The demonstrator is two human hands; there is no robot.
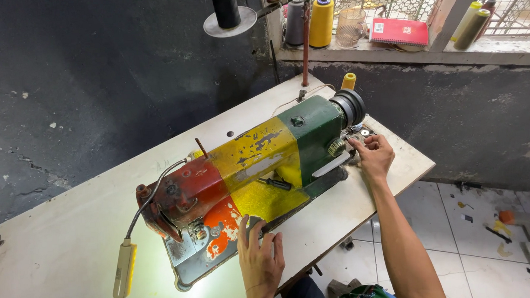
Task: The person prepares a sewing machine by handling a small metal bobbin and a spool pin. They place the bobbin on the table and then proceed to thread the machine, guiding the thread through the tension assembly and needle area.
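Observation:
An old sewing machine [253,161] painted red, yellow and green lies along a white table [65,250]. My left hand [260,258] rests flat, fingers spread, on the front edge of the machine's bed below the red and yellow part. My right hand [373,155] reaches to the green end, fingers curled at small parts beside the black handwheel [350,105]; what the fingers hold is hidden. A screwdriver [274,183] lies on the yellow bed.
A lit gooseneck lamp [125,268] hangs off the machine's left end. Thread cones [320,22], a clear cup [350,26] and a red notebook [399,32] sit on the window ledge. A black thread spool [226,9] stands on a stand. Tiled floor [487,240] lies to the right.

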